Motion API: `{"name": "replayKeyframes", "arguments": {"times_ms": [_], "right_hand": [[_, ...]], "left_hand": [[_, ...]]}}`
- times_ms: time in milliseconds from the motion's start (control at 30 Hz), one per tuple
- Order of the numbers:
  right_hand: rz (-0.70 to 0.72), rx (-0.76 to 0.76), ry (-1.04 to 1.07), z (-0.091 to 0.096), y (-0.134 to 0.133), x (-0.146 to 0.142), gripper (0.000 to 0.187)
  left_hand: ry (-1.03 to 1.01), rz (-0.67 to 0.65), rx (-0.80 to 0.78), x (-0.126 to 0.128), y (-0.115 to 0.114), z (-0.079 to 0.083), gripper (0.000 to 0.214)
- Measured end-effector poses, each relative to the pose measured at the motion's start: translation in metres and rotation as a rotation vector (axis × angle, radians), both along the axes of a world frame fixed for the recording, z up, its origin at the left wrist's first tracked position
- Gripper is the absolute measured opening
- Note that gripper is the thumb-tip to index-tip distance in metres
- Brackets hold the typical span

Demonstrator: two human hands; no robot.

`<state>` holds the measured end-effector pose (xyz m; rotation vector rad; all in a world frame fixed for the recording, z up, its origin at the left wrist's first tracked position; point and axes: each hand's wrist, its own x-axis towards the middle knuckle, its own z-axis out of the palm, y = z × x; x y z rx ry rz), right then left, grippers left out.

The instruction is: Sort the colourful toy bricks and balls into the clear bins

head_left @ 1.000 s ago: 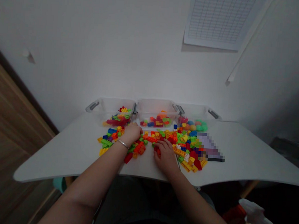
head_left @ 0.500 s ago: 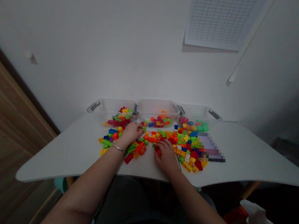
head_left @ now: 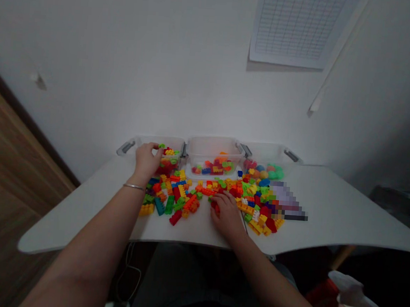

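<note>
- Quick key: 12 is straight ahead, and the clock's middle is the gap between the two heaps on the table (head_left: 77, 224).
- 9 o'clock, far out: a wood panel (head_left: 11, 154), well off to the side.
- 10 to 11: left hand (head_left: 148, 160), up at the left bin (head_left: 175, 143). Looks like finger and thumb are pinching a green bit (head_left: 161, 146). Can't tell if the fingertips dip below the rim, since the hand covers part of it.
- So I'd call this the placing step, one bit at the bin. IMO the next move calls for parting the fingers over the inside of the bin, forearm kept off the bricks below.
- 9 to 10: left heap (head_left: 169, 204), loose bricks right in front of that bin, partly behind the wrist.
- 12: middle bin (head_left: 205, 146), some mixed bricks in the bottom.
- 3 to 4, close in: right hand (head_left: 227, 215), fingers curled over red bricks (head_left: 216, 205) at the edge of the right heap (head_left: 257, 204). Can't tell if it's gripping or just resting.
- 1 to 2: right bin (head_left: 263, 150), with rounded bits (head_left: 262, 171) inside.
- 3: a flat thing (head_left: 288, 196), pixelated, just beside the right heap.
- 4, past the table edge: a bag (head_left: 356, 299), I think.
</note>
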<state>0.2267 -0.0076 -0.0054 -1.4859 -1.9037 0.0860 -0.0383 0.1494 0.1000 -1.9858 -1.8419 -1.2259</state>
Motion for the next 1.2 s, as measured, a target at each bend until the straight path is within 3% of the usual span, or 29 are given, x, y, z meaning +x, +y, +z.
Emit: {"name": "replayKeyframes", "arguments": {"times_ms": [200, 600, 800, 967, 1133, 1200], "right_hand": [[-0.002, -0.002, -0.009, 0.0, 0.0, 0.001, 0.03], [0.012, 0.034, 0.005, -0.003, 0.001, 0.001, 0.03], [0.009, 0.05, -0.002, -0.005, 0.002, 0.0, 0.029], [-0.106, 0.167, 0.028, -0.01, 0.002, 0.001, 0.047], [-0.201, 0.216, 0.038, -0.013, 0.003, 0.002, 0.058], [-0.209, 0.189, 0.03, -0.015, 0.004, 0.003, 0.06]], "left_hand": [[0.227, 0.112, -0.261, 0.001, 0.004, -0.004, 0.04], [0.319, 0.095, -0.277, 0.003, 0.0, -0.01, 0.047], [0.271, 0.065, -0.249, 0.004, -0.003, -0.012, 0.044], [0.0, 0.028, -0.244, 0.013, -0.004, -0.009, 0.039], [-0.121, -0.106, -0.111, 0.037, -0.042, -0.014, 0.044], [-0.07, -0.271, -0.104, 0.049, -0.069, -0.024, 0.057]]}}
